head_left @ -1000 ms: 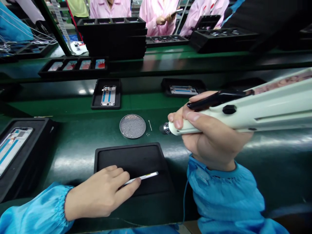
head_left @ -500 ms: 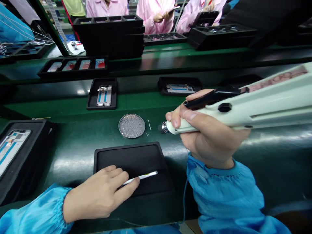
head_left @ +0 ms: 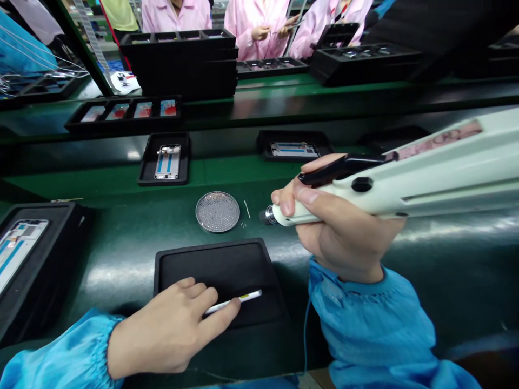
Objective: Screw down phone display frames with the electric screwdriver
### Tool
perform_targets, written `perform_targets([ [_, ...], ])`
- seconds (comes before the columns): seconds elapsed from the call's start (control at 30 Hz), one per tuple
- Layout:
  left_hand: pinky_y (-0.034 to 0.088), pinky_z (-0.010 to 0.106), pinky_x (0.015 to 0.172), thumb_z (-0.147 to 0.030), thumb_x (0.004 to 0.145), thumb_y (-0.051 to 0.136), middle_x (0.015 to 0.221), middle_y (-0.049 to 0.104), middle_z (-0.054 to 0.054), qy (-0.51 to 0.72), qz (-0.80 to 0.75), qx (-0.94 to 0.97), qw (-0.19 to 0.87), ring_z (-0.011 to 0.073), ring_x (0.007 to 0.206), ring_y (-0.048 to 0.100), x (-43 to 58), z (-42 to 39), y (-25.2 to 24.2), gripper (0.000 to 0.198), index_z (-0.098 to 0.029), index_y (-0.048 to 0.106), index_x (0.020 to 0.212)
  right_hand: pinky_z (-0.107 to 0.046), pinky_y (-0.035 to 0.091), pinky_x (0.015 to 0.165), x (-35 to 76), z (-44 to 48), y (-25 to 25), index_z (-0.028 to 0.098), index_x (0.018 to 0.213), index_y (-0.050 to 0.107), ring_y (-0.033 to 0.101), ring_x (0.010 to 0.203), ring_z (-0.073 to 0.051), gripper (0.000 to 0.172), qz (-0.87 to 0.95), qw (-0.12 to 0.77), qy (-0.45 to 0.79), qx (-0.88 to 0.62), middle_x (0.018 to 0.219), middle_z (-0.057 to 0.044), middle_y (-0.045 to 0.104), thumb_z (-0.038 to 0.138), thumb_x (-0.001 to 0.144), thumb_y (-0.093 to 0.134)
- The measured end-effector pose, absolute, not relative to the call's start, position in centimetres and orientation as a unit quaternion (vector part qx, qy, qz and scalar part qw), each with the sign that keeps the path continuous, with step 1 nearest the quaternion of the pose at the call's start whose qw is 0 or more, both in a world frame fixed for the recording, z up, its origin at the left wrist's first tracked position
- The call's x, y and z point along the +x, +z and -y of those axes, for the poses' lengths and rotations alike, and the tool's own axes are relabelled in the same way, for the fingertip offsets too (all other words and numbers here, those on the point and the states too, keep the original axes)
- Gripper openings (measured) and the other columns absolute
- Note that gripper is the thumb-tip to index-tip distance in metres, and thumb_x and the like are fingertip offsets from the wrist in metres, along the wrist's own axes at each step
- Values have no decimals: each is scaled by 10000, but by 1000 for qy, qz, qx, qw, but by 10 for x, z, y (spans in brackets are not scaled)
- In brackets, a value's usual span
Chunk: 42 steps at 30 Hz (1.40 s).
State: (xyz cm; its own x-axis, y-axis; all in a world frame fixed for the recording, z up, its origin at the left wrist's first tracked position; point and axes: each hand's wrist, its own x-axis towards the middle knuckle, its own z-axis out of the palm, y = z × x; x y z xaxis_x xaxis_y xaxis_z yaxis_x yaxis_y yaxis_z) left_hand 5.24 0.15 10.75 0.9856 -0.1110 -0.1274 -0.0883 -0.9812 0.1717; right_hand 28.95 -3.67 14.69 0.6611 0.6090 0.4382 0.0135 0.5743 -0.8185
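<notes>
Co-workers in pink smocks [head_left: 255, 27] stand beyond a glossy green surface [head_left: 109, 265], behind stacked black trays [head_left: 178, 67] and a shallow black tray of four phone screens [head_left: 121, 110]. Nearer, a phone frame [head_left: 167, 162] lies in a small black tray, and a second phone frame [head_left: 294, 149] lies in another off to the right. A larger phone assembly [head_left: 18, 251] sits in a deep black tray at the far left. In front of the person, the left hand [head_left: 166, 329], in a blue sleeve, lies over a black rubber-lined tray [head_left: 214, 259], its thumb and fingers closed on a slim white strip [head_left: 235, 301] with a small yellow mark. The right hand [head_left: 340, 232] is wrapped around the pale green grip of an electric screwdriver [head_left: 425, 186], whose metal tip [head_left: 266, 215] points left, near a round perforated metal dish [head_left: 218, 212]. A thin white swab [head_left: 246, 209] and a few tiny screws [head_left: 243, 225] lie between the dish and the tip, not touching it.
</notes>
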Motion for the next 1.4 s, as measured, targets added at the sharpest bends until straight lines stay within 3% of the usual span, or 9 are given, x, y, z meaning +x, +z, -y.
perform_targets([
  [0.63,541,405,617,-52,782,461,866,558,87,-49,45,994,82,238,674,552,52,1,106,651,-80,385,1428,-369,483,518,290,37,146,206,778,676,549,457,-133,127,377,795,195,-434,534,58,516,105,700,680],
  [0.93,567,383,728,-40,969,363,990,674,160,134,35,985,103,243,842,632,25,-6,88,339,-41,586,1224,-365,477,518,295,36,144,226,764,671,555,448,-123,147,356,804,203,-430,627,45,559,103,691,706],
  [1.1,555,363,703,-60,993,343,979,677,161,156,42,981,112,230,840,631,22,-5,86,334,-40,608,1195,-365,474,505,294,36,143,210,747,659,550,445,-115,142,350,809,192,-432,702,29,586,93,680,703],
  [1.4,544,369,686,-48,972,352,948,648,146,124,50,983,129,223,806,597,23,-1,84,340,-47,560,1241,-382,471,517,292,37,144,223,761,681,542,452,-135,149,361,801,200,-434,614,35,547,99,678,693],
])
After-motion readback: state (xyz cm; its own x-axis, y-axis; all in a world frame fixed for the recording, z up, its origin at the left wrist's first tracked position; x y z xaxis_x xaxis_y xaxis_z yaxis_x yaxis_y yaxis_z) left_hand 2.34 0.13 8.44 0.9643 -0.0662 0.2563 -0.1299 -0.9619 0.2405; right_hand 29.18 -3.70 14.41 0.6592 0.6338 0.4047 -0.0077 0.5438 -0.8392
